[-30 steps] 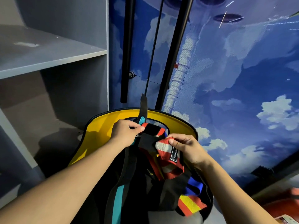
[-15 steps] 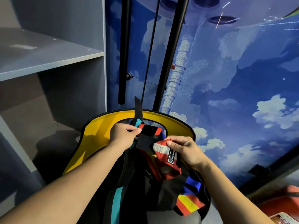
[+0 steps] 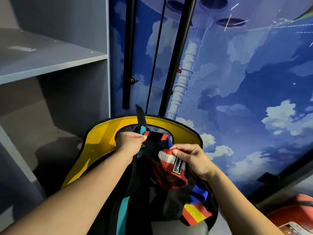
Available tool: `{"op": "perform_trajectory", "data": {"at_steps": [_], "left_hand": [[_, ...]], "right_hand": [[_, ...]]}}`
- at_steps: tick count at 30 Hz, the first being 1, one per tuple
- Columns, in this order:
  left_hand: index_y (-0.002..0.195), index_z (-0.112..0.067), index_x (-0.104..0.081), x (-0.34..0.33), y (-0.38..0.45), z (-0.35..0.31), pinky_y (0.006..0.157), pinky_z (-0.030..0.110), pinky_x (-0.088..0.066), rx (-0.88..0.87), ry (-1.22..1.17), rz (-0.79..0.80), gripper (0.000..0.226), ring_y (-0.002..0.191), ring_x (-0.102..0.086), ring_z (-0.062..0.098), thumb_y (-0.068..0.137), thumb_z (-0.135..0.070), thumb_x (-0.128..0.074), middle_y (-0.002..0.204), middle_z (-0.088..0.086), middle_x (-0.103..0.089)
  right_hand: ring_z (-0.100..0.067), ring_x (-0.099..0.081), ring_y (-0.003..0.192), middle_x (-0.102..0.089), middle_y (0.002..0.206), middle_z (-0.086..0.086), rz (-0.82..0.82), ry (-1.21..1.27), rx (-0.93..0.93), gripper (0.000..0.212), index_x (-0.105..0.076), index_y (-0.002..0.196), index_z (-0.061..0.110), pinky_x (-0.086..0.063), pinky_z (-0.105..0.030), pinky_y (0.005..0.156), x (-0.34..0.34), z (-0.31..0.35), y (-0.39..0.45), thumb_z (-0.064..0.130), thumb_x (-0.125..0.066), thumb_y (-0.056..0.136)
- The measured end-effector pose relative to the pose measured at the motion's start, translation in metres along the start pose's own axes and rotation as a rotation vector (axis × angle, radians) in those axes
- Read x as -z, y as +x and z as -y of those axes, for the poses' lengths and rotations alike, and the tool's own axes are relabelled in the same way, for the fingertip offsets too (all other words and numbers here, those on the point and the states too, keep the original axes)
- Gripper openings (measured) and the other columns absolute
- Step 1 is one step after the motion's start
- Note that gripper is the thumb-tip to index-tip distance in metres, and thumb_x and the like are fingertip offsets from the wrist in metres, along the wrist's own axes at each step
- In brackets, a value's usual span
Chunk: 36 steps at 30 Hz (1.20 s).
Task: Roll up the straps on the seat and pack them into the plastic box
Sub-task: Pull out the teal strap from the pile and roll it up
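A yellow seat [image 3: 101,133] with a black rim stands in front of me, with several straps heaped on it. My left hand [image 3: 129,143] grips a black strap with a teal stripe [image 3: 142,122] whose end sticks up above the seat's edge. My right hand [image 3: 191,158] pinches a red-and-white striped strap [image 3: 169,160] with a black label. A red-and-yellow strap [image 3: 194,212] and a blue one [image 3: 199,194] lie lower on the pile. The plastic box is not in view.
A grey shelf unit [image 3: 50,61] stands at the left. Black poles [image 3: 176,65] rise behind the seat against a blue wall painted with clouds [image 3: 254,99]. A red object [image 3: 296,216] lies at the bottom right.
Both hands stay on their straps. The view has drifted slightly, and my right hand has drawn the red-and-white strap a little toward me.
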State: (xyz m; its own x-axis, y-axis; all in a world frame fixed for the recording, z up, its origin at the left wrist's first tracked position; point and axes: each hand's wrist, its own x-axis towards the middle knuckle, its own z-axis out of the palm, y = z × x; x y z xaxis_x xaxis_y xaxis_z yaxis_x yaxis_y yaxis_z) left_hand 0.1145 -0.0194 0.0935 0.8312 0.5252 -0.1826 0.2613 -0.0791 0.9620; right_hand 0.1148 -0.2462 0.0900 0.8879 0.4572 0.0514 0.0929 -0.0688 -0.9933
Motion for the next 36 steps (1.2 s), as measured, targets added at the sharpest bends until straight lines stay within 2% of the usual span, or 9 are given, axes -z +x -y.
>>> {"op": "perform_trajectory", "data": {"at_steps": [5,9,12,17,22,25,29,33,36], "left_hand": [[0.093,-0.012,-0.078,-0.006,0.0,0.001,0.053,0.016,-0.039,0.029,-0.025,-0.006,0.015,0.065,-0.053,0.001,0.081,-0.019,-0.083,0.088,0.001,-0.069],[0.093,-0.01,-0.078,-0.008,-0.001,-0.004,0.048,0.018,-0.036,0.066,-0.025,-0.039,0.014,0.059,-0.051,0.003,0.082,-0.017,-0.082,0.07,-0.006,-0.06],[0.094,-0.01,-0.078,-0.011,-0.001,-0.004,0.047,0.019,-0.036,0.081,-0.01,-0.04,0.014,0.058,-0.051,0.004,0.083,-0.017,-0.082,0.069,-0.005,-0.06],[0.095,-0.01,-0.079,-0.014,0.001,0.002,0.051,0.023,-0.04,0.105,0.001,-0.05,0.02,0.062,-0.054,0.008,0.079,-0.021,-0.085,0.084,0.002,-0.069],[0.087,-0.011,-0.076,-0.012,0.002,0.004,0.053,0.024,-0.047,0.139,-0.007,-0.05,0.014,0.059,-0.058,0.012,0.078,-0.017,-0.085,0.07,0.0,-0.065],[0.095,-0.002,-0.077,0.013,0.023,0.01,0.069,0.03,-0.052,0.177,-0.061,-0.136,0.023,0.07,-0.062,0.02,0.076,-0.014,-0.086,0.086,0.012,-0.072],[0.091,-0.009,-0.077,0.024,0.029,0.017,0.069,0.025,-0.044,0.122,-0.061,-0.085,0.021,0.071,-0.061,0.016,0.075,-0.017,-0.087,0.085,0.006,-0.07],[0.081,-0.02,-0.076,0.007,0.009,0.014,0.065,0.025,-0.049,0.083,-0.031,-0.001,0.018,0.068,-0.062,0.014,0.072,-0.028,-0.09,0.074,-0.003,-0.07],[0.08,-0.021,-0.076,0.009,0.01,0.017,0.066,0.025,-0.046,0.051,-0.044,0.006,0.016,0.073,-0.063,0.012,0.073,-0.027,-0.09,0.079,-0.004,-0.071]], "right_hand": [[-0.029,-0.068,0.086,-0.073,0.097,-0.023,-0.012,-0.018,0.002,0.025,-0.074,0.105,-0.003,-0.055,-0.041,0.082,-0.001,0.001,-0.003,0.015,-0.067,0.089],[-0.029,-0.07,0.089,-0.075,0.099,-0.02,-0.039,-0.041,0.014,0.021,-0.076,0.104,0.0,-0.055,-0.047,0.087,-0.004,0.002,-0.006,0.012,-0.067,0.089],[-0.028,-0.071,0.092,-0.076,0.098,-0.016,-0.054,-0.094,0.034,0.017,-0.077,0.103,0.001,-0.055,-0.049,0.09,-0.004,0.001,-0.008,0.008,-0.066,0.092],[-0.023,-0.073,0.095,-0.077,0.098,-0.005,-0.053,-0.212,0.082,0.015,-0.078,0.101,0.005,-0.056,-0.039,0.088,-0.003,0.004,-0.013,0.008,-0.067,0.093],[-0.011,-0.07,0.093,-0.075,0.095,0.004,-0.01,-0.427,0.137,0.013,-0.08,0.1,0.015,-0.052,-0.025,0.084,-0.008,0.006,-0.015,0.013,-0.069,0.094],[-0.016,-0.071,0.087,-0.075,0.094,0.0,-0.004,-0.318,0.124,0.012,-0.079,0.097,0.017,-0.054,-0.027,0.077,0.001,0.014,-0.025,0.018,-0.068,0.093],[-0.011,-0.072,0.092,-0.077,0.096,0.004,-0.1,-0.304,0.11,0.013,-0.08,0.094,0.029,-0.054,-0.027,0.084,0.009,0.009,-0.02,0.026,-0.068,0.089],[-0.01,-0.071,0.09,-0.078,0.096,0.0,-0.181,-0.201,0.087,0.013,-0.079,0.099,0.015,-0.055,-0.025,0.083,-0.006,0.003,-0.006,0.012,-0.068,0.093],[-0.011,-0.071,0.088,-0.078,0.096,-0.002,-0.226,-0.135,0.081,0.013,-0.078,0.099,0.012,-0.055,-0.023,0.079,-0.007,0.003,-0.005,0.009,-0.068,0.093]]}}
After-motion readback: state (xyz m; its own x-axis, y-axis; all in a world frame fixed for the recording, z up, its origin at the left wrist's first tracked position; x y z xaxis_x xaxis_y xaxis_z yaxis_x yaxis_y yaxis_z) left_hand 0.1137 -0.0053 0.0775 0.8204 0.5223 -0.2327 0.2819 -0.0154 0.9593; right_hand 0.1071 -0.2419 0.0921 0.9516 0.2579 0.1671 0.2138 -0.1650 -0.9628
